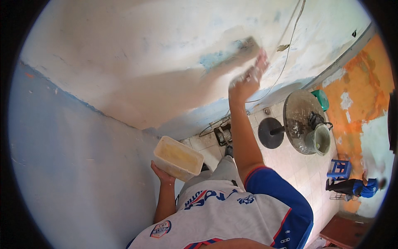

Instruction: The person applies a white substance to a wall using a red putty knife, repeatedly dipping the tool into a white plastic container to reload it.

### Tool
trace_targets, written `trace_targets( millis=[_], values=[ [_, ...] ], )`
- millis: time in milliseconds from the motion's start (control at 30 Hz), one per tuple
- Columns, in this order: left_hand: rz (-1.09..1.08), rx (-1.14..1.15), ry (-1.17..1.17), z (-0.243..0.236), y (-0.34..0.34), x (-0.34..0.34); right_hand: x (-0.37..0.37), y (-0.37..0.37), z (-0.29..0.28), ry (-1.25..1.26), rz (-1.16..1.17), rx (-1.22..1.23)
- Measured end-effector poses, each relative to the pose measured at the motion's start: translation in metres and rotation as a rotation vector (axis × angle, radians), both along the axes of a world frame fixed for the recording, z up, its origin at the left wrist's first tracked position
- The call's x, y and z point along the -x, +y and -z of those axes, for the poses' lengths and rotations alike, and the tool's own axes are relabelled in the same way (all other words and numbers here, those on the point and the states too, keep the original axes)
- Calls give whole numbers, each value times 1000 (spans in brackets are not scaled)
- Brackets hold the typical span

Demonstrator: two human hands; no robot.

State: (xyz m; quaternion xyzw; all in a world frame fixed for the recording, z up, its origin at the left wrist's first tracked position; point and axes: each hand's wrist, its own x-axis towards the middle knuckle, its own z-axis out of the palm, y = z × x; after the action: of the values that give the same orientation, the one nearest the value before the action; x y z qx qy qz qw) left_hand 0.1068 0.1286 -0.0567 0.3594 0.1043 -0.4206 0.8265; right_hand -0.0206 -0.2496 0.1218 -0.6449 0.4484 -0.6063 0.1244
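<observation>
My left hand [165,176] grips the side and underside of a pale rectangular plastic tub [179,158], tilted so its yellowish, smeared inside shows. My right hand [251,79], raised to the wall, is smeared white and blurred by motion. Its fingers are closed on what looks like a putty knife [250,45] with a flat grey blade, set near the wall; blur hides the handle. Beside the blade, a patch of blue old paint [215,59] shows through the whitish wall [145,45]. A shadow of my arm falls across the wall.
A thin cable [286,58] hangs down the wall on the right. A round table [292,112] there carries a grey bucket [318,141] and a black bag [317,120]. Another person [365,187] stands by the far orange wall [356,79], near a blue stool [340,169].
</observation>
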Motion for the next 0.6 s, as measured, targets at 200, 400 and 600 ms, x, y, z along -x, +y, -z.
trace_targets(
  millis=[200,400,600],
  values=[
    [5,13,53,-9,-6,4,-54,63,57,203,-247,149],
    [23,0,1,11,4,1,-4,33,-38,28,-51,-107],
    [28,46,3,8,-4,8,-80,83,14,233,-141,268]
  ],
)
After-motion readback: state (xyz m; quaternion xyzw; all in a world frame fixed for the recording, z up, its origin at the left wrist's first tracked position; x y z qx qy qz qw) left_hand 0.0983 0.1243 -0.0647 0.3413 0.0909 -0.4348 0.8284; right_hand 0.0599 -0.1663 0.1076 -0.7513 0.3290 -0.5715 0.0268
